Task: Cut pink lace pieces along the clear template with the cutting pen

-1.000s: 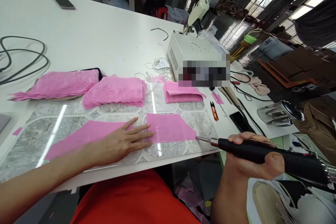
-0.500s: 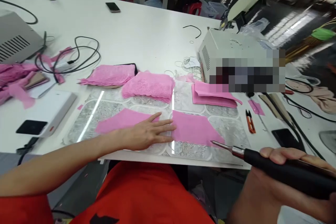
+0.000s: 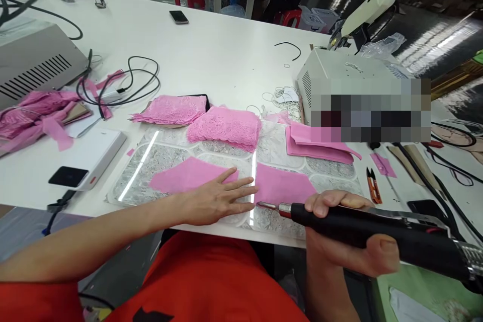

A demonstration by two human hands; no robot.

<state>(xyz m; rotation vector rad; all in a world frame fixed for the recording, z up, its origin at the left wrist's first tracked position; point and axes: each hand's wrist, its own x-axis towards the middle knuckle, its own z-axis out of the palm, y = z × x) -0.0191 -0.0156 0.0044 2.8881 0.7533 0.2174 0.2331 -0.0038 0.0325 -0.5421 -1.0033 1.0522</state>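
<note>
My left hand (image 3: 215,197) lies flat with fingers spread on a long strip of pink fabric (image 3: 188,177) that rests on a glossy patterned board (image 3: 139,171). My right hand (image 3: 347,241) is closed around a black cutting tool (image 3: 377,234) with a metal tip. The tip touches the near edge of the pink fabric, close to my left fingertips. Two piles of pink lace (image 3: 222,128) and a stack of pink pieces (image 3: 317,143) lie at the far side of the board.
A white machine box (image 3: 332,75) stands at the right. Orange snips (image 3: 373,186) and a dark phone (image 3: 426,207) lie beside it. At the left are a white device (image 3: 90,153), cables (image 3: 124,85), a grey box (image 3: 37,60) and more pink fabric (image 3: 33,113).
The view has swung left. My right hand has brought the tool leftward, from the fabric's right end to its near edge by my left fingers. My left hand stays flat on the fabric.
</note>
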